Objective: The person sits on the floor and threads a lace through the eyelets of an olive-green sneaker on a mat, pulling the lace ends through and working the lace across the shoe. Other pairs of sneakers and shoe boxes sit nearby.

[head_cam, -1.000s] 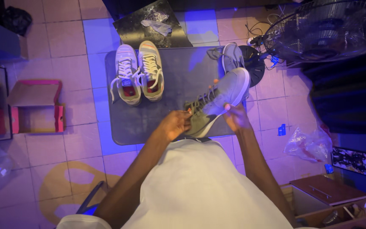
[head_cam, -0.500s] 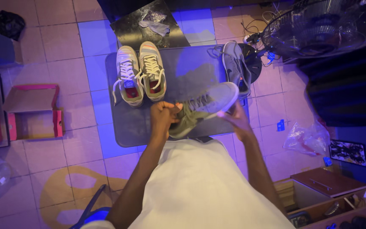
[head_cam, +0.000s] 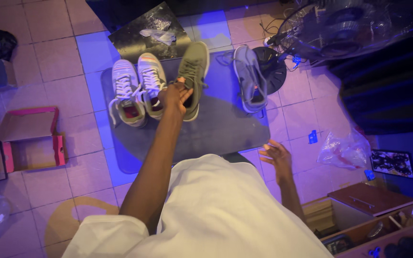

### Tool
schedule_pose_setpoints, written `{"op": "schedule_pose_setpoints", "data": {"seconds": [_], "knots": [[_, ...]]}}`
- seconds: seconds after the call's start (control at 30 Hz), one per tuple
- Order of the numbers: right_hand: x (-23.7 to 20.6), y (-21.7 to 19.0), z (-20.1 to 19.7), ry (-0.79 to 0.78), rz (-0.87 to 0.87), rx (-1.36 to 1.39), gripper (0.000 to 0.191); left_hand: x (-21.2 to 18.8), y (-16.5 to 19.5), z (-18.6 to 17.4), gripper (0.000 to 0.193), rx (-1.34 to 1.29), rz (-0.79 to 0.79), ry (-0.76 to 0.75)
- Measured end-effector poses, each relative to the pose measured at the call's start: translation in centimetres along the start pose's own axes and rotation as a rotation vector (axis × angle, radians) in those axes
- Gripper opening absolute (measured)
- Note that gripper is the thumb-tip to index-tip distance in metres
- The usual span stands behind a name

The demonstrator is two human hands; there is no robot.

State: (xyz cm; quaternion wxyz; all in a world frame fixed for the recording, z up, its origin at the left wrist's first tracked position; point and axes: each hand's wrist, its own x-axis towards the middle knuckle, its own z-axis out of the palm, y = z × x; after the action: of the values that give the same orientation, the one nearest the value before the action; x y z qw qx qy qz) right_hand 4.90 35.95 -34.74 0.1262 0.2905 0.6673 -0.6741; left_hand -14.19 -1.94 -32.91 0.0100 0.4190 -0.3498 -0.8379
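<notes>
On the grey mat (head_cam: 216, 129), left hand (head_cam: 174, 98) gripping olive sneaker (head_cam: 193, 76) (at its collar), right hand (head_cam: 277, 155) spread, empty.

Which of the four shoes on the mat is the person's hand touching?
The olive-green shoe, third from the left: the left hand grips it. The pale pair and grey shoe lie untouched.

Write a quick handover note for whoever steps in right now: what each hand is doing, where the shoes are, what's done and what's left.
Left hand: stretched out, gripping the olive sneaker at its collar; the shoe rests on the grey mat.
Right hand: open, empty, hovering at the mat's near-right corner.
Pale pair of sneakers: side by side, just left of the olive one.
Grey sneaker: apart, on the right, laces loose.
Done: olive shoe lined up beside the pale pair.
Left: grey sneaker not yet alongside.
</notes>
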Motion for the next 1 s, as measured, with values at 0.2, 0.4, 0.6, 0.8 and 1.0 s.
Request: {"op": "schedule_pose_setpoints", "data": {"seconds": [0.2,0.4,0.6,0.8,1.0], "knots": [[2.9,-2.8,-0.6,-0.139,-0.011,-0.209,0.056,4.1,-2.3,3.4,0.021,-0.119,0.050,0.197],[7.9,-6.1,-2.9,-0.235,-0.020,-0.354,0.054,4.7,-5.3,3.7,0.018,-0.424,0.181,0.274],[14.0,-9.6,-0.3,-0.102,-0.532,-0.801,0.058,0.5,-7.6,1.4,0.016,-0.069,0.450,0.277],[18.7,-11.9,6.2,-0.280,-0.411,-0.887,0.059,-7.1,-13.1,-5.1,0.010,0.134,0.370,0.380],[18.5,-10.3,7.9,-0.266,-0.300,-0.910,0.027,-11.6,-18.1,-7.4,0.011,0.326,0.226,0.061]]}}
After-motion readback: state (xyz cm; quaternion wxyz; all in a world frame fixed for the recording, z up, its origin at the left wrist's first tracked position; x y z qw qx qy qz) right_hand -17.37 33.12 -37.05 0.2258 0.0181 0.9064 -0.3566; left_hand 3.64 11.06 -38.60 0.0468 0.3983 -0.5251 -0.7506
